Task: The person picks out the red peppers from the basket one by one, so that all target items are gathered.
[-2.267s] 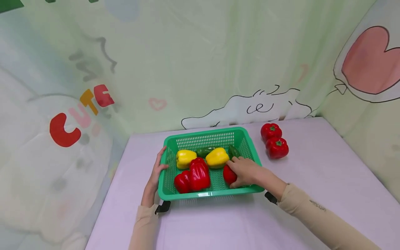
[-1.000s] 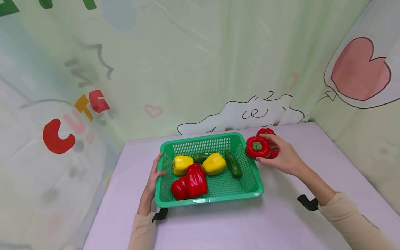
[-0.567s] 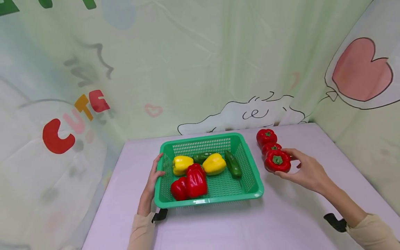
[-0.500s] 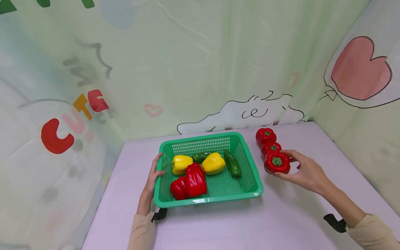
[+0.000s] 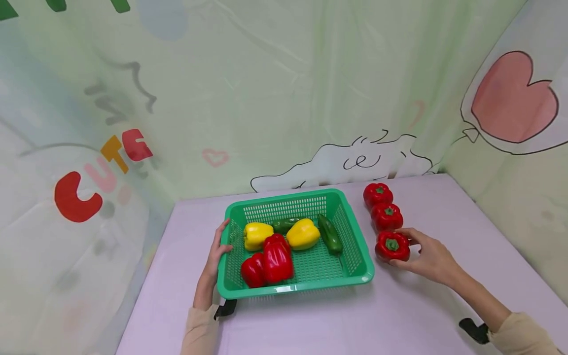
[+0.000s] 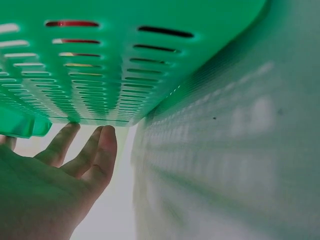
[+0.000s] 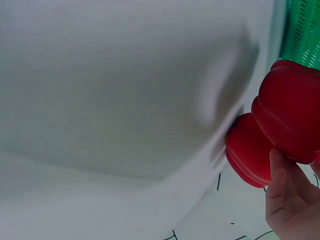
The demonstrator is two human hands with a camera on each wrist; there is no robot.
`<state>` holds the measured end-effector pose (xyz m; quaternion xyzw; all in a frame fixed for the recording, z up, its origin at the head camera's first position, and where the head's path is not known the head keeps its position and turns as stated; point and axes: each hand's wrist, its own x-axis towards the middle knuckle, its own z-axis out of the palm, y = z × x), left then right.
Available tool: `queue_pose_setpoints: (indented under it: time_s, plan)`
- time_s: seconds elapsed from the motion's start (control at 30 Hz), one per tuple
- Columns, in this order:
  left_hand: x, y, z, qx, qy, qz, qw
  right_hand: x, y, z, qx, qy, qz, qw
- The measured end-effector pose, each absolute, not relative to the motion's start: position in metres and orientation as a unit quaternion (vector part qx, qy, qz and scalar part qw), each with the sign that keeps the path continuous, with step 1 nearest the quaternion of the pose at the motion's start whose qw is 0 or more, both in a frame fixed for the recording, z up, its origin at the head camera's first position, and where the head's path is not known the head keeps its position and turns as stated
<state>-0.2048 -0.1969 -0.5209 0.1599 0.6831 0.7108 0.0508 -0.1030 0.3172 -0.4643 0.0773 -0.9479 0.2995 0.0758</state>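
Held red pepper, right of centre in the head view, beyond the right wall of the green basket. Squat, blocky, glossy; deep red with pale highlights along the shoulders. Stem end faces up toward the head camera: a thick green stub in a dimpled crown, lobes bulging around it. In the right-wrist view the side shows smooth and darker red, a long groove between lobes, at the right edge of the frame.

Right hand clamped on this pepper from the right, thumb at the near side, fingertips at the far side. Whether the base bears on the lilac cloth, cannot tell.

Lowest in a line of three. Middle red pepper just above it, far red pepper above that; both stem-up, same gloss.

Left hand holds the basket's left rim, thumb lapping over; other fingers apart, tips at the outer wall in the left-wrist view.

Basket, centre of the frame: yellow peppers mid, red peppers lower left, slender dark-green vegetables at the back and right.
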Motion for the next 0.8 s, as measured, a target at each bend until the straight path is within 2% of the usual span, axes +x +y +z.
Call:
queue_pose_setpoints:
  time_s: [0.27, 0.8]
  plan:
    - [-0.207, -0.197, -0.519, 0.162, 0.684, 0.71, 0.04, -0.107, 0.321, -0.468, 0.074, -0.948, 0.299, 0.077]
    - [-0.204, -0.196, -0.522, 0.163, 0.684, 0.71, 0.044, -0.101, 0.329, -0.477, 0.062, -0.947, 0.312, 0.037]
